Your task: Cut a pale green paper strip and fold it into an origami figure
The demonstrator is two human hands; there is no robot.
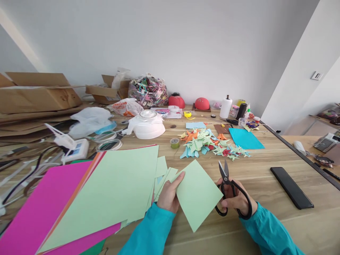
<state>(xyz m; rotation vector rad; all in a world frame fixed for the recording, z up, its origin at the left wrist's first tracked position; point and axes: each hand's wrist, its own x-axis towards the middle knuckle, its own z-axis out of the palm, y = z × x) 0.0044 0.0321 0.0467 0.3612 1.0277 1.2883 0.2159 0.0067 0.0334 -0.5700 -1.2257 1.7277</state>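
Note:
A square of pale green paper (pixel 199 194) is pinched at its left corner by my left hand (pixel 170 193), thumb on top. My right hand (pixel 237 196) is closed around black-handled scissors (pixel 225 177), whose blades point away from me and stand slightly apart. The square's right corner lies close to the scissor handles; whether it touches my fingers I cannot tell. Left of my left hand lies a fanned stack of large coloured sheets (pixel 114 180), pale green on top with magenta, orange and red beneath. Narrow pale green strips (pixel 166 179) stick out beside the stack.
Beyond my hands lies a heap of folded paper cranes (pixel 202 141). A turquoise sheet (pixel 245 139) is to its right, a black phone (pixel 291 187) nearer me. Cables and a white power strip (pixel 79 148) crowd the left. Cardboard boxes (pixel 39 95) and a bulging plastic bag (pixel 148 90) stand behind.

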